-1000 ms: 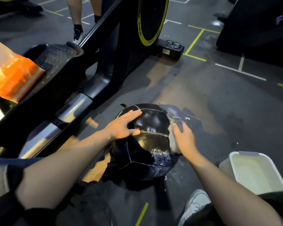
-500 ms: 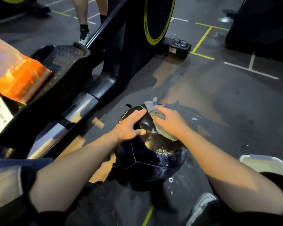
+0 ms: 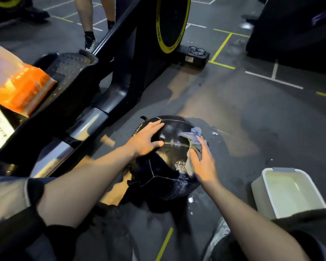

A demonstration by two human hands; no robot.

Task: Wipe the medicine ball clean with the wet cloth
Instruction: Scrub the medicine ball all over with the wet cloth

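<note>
Head view, looking down at the gym floor [image 3: 233,113]. I see the black medicine ball [image 3: 166,166] resting on the dark floor just in front of my knees, its stitched panels shiny with wet patches.

My left hand [image 3: 146,141] lies flat on the upper left of the ball, fingers [image 3: 154,127] straight and spread wide, thumb along a seam; it holds nothing and only presses on the ball.

My right hand [image 3: 203,162] presses the wet cloth [image 3: 194,140] against the right side of the ball. The fingers are nearly straight over the cloth, which bunches out above the fingertips; whether the thumb pinches it I cannot tell.

Water drops [image 3: 215,133] lie on the floor beside the ball, on its right.

A white plastic tub [image 3: 267,196] stands on the floor to the right of the ball, apart from it.

To the left, a black exercise machine [image 3: 120,72] with a yellow-rimmed wheel [image 3: 172,23] runs along the floor. An orange packet [image 3: 21,87] lies on its seat, and a pair of glasses [image 3: 197,50] lies on its front foot.

Another person's legs [image 3: 88,21] stand beyond the machine, at the top of the view.
</note>
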